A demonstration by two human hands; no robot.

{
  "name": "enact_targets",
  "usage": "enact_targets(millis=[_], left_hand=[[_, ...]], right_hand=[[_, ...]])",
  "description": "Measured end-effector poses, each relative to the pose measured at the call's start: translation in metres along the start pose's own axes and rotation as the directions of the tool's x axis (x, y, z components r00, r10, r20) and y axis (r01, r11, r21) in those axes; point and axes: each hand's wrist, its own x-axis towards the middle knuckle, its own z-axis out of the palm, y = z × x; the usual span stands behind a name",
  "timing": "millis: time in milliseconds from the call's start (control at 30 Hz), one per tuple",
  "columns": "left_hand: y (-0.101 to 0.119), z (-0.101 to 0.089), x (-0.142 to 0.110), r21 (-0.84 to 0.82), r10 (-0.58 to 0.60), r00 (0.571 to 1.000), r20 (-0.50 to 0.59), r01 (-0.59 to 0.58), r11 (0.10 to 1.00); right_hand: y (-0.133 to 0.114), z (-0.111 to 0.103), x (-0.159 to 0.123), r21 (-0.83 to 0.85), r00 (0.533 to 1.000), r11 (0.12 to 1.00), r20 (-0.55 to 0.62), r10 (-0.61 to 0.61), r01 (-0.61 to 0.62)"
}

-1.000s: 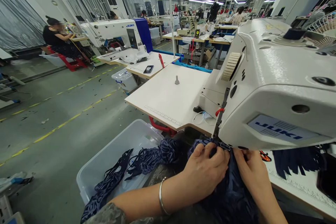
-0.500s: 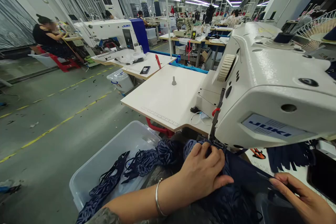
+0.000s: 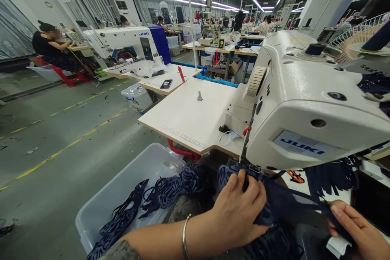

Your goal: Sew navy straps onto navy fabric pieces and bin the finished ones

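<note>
My left hand (image 3: 240,207), with a silver bangle at the wrist, lies over navy fabric under the head of the white sewing machine (image 3: 317,130). Its fingers are bent onto the cloth close to the needle area; the thumb sticks out to the right. My right hand (image 3: 356,227) pinches the edge of the navy fabric (image 3: 292,199), which stretches between both hands. A small white label-like piece (image 3: 338,245) shows below the right fingers. Bundled navy strips (image 3: 170,187) trail from the machine to the left. The stitching point is mostly hidden.
A translucent plastic bin (image 3: 103,199) stands at my left, holding part of the strips. Ahead lies the white tabletop (image 3: 185,118) with a grey peg. Orange-handled snips (image 3: 295,176) and cut navy pieces (image 3: 332,176) lie right of the needle. Another person (image 3: 50,44) sits far left.
My right hand has moved right and slightly down with the fabric edge, and the white piece has come into view. The left hand stays by the needle, shifted slightly. The view has turned a little.
</note>
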Motion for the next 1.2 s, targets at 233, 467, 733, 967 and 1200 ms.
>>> enact_targets(millis=[233, 467, 733, 967, 1200], left_hand=[[-0.037, 0.021, -0.016, 0.018, -0.283, 0.934, -0.22, 0.294, 0.956], [-0.052, 0.035, -0.018, 0.131, 0.187, 0.969, -0.164, -0.166, 0.977], [-0.052, 0.036, -0.016, -0.005, 0.172, 0.978, -0.122, -0.174, 0.985], [-0.047, 0.035, -0.018, -0.033, 0.117, 0.984, -0.137, -0.123, 0.992], [-0.043, 0.042, -0.017, 0.014, 0.077, 0.977, -0.2, -0.076, 0.997]], right_hand=[[-0.026, 0.08, -0.008, 0.139, 0.984, 0.975, -0.006, -0.177, 0.176], [-0.028, 0.152, 0.007, -0.274, 0.846, 0.816, -0.012, -0.533, 0.51], [-0.024, 0.127, 0.001, -0.493, 0.816, 0.669, 0.173, -0.551, 0.556], [-0.029, 0.133, 0.008, -0.534, 0.769, 0.584, 0.229, -0.596, 0.612], [-0.028, 0.131, 0.017, -0.532, 0.738, 0.543, 0.265, -0.621, 0.649]])
